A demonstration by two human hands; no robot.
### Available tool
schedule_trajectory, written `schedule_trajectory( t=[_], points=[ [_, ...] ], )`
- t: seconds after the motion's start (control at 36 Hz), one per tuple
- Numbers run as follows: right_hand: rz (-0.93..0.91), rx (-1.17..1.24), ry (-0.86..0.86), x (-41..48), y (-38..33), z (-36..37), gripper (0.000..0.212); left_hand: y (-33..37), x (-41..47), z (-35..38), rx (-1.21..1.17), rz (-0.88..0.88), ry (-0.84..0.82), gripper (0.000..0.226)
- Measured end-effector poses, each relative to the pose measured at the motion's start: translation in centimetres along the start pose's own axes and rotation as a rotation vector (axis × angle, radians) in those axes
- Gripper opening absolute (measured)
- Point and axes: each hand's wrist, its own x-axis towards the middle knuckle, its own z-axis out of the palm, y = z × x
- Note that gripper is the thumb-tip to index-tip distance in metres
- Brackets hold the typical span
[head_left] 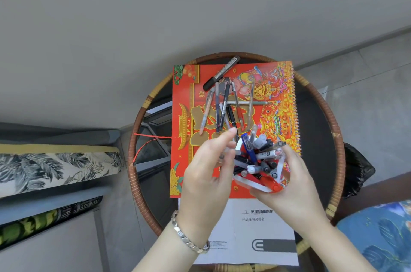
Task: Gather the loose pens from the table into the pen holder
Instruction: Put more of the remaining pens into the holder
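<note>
Red and gold, the calendar point(233, 116) covers most of the round table point(338, 138), and we take it as our landmark. On its upper middle lie the loose pens point(224, 109) in a crossed heap, with a black marker point(221, 72) slanting over its top edge. At its lower right corner our right hand point(289, 180) wraps its fingers around the white pen holder point(259, 167), crammed with pens. Our left hand point(206, 169) hovers just beside the holder, fingers loosely curled; whether they pinch a pen we cannot tell. A white booklet point(251, 231) lies below the calendar.
</note>
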Motion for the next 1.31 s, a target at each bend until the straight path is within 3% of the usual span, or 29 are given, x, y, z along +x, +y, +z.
schedule_trajectory(
  t=[0.17,0.31,0.5,0.67,0.75,0.81,0.83,0.89,0.97,1.03,1.17,1.25,1.31],
  points=[
    [0.0,-0.002,0.008,0.1,0.2,0.4,0.087,0.3,0.1,0.2,0.023,-0.118,-0.064,0.031],
    [0.039,-0.006,0.004,0.1,0.6,0.4,0.081,0.5,-0.4,0.2,0.085,0.015,-0.199,0.032],
    [-0.068,-0.087,0.036,-0.6,-0.2,1.3,0.088,-2.0,0.6,0.8,0.39,0.029,-0.162,0.036],
    [-0.006,0.139,0.043,0.5,-1.0,1.4,0.067,-1.3,0.2,1.2,0.012,-0.096,-0.479,0.061],
    [0.004,0.155,0.083,1.0,-1.0,1.1,0.069,-1.1,0.0,0.7,0.146,0.013,-0.585,0.062],
    [0.001,0.153,0.095,1.4,-1.1,0.8,0.068,-1.6,1.8,1.4,0.139,-0.075,-0.601,0.049],
    [0.002,0.151,0.088,1.6,-1.2,0.5,0.067,-1.7,3.1,1.7,0.013,-0.268,-0.586,0.04],
    [0.008,0.157,0.068,2.0,-1.3,0.1,0.066,-2.6,5.7,1.8,-0.267,-0.577,-0.398,0.031],
    [0.02,0.157,0.056,2.6,-1.4,-0.2,0.063,-4.9,7.3,1.7,-0.16,-0.512,-0.093,0.027],
    [0.017,0.13,0.069,3.1,-1.1,-0.4,0.063,-7.4,8.4,2.1,0.072,-0.564,-0.05,0.034],
    [0.055,0.085,0.08,3.9,-0.2,-0.7,0.082,-11.7,11.9,5.1,0.436,-0.603,-0.145,0.045],
    [0.045,0.088,0.079,4.0,0.3,-1.1,0.077,-12.7,12.2,6.0,0.502,-0.608,-0.173,0.041],
    [0.074,0.063,0.06,4.0,0.9,-1.3,0.091,-12.8,12.1,6.4,0.504,-0.603,-0.197,0.035]
  ],
)
